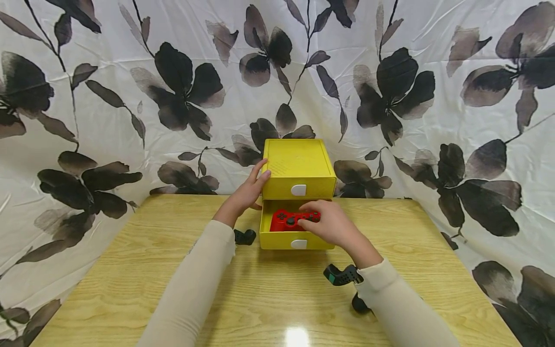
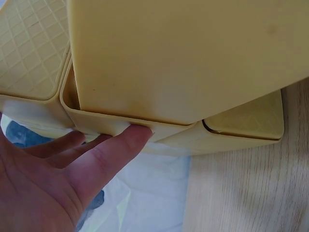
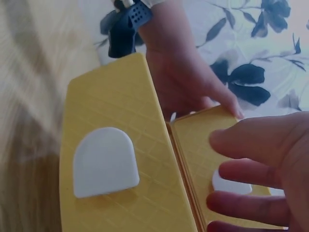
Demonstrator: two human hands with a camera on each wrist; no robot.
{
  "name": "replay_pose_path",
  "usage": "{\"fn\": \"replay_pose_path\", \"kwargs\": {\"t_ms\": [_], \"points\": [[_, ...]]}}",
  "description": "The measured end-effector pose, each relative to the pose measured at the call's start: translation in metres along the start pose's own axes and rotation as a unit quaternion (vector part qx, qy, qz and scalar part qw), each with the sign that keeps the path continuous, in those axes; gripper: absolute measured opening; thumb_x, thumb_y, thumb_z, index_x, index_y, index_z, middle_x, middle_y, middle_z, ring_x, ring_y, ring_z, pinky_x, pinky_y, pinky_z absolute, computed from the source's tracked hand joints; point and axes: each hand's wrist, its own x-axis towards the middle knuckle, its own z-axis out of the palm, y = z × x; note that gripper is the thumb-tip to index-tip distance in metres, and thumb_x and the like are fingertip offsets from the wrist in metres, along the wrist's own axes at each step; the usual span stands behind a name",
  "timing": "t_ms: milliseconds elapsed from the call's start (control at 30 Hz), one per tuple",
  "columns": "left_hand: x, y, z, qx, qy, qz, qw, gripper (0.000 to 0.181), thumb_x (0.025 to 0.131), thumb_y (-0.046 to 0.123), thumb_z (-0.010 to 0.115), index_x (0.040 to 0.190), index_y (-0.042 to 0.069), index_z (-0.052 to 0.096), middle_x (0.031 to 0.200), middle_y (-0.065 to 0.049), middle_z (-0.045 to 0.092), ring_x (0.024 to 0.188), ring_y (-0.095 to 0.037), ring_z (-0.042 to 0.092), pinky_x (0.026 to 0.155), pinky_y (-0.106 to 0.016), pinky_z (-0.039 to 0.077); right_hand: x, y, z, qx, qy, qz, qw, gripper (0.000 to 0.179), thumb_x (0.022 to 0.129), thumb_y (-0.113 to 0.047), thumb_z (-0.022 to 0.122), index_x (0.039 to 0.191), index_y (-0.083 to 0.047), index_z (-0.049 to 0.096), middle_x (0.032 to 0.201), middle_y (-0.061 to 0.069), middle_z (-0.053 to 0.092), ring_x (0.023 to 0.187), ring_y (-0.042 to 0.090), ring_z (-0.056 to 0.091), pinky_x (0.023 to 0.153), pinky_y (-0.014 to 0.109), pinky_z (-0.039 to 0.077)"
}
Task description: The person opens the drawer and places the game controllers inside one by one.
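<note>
A yellow two-drawer box (image 1: 299,161) stands at the table's back, its lower drawer (image 1: 277,241) pulled out. Inside that drawer lies a red game controller (image 1: 286,215) with black sticks. My left hand (image 1: 244,195) rests against the box's left side, fingers extended; the left wrist view shows its thumb (image 2: 137,133) pressing on the box's edge. Over the drawer's right part reaches my right hand (image 1: 333,220), thumb and fingers apart, overlapping the controller in the head view. In the right wrist view its loosely bent fingers (image 3: 251,174) appear beside the drawer front (image 3: 106,101).
Both drawers carry white tab handles, the upper one (image 1: 298,190) on a closed drawer. The wooden table (image 1: 269,299) extends toward me. A white curtain with dark flowers (image 1: 329,96) hangs behind the box. Black wrist devices (image 1: 342,274) are strapped to both forearms.
</note>
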Motion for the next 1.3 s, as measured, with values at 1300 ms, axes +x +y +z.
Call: {"fn": "replay_pose_path", "kwargs": {"t_ms": [1300], "points": [[0.007, -0.009, 0.001, 0.010, 0.012, 0.015, 0.9998, 0.055, 0.084, 0.070, 0.032, 0.131, 0.063, 0.005, 0.153, 0.001, 0.005, 0.133, -0.036, 0.028, 0.073, -0.055, 0.050, -0.052, 0.012, 0.043, 0.115, 0.242, -0.088, 0.9594, 0.015, 0.076, -0.017, 0.072, 0.090, -0.011, 0.070, 0.081, -0.005, 0.069, 0.071, 0.005, 0.063, 0.064, 0.024, 0.054]]}}
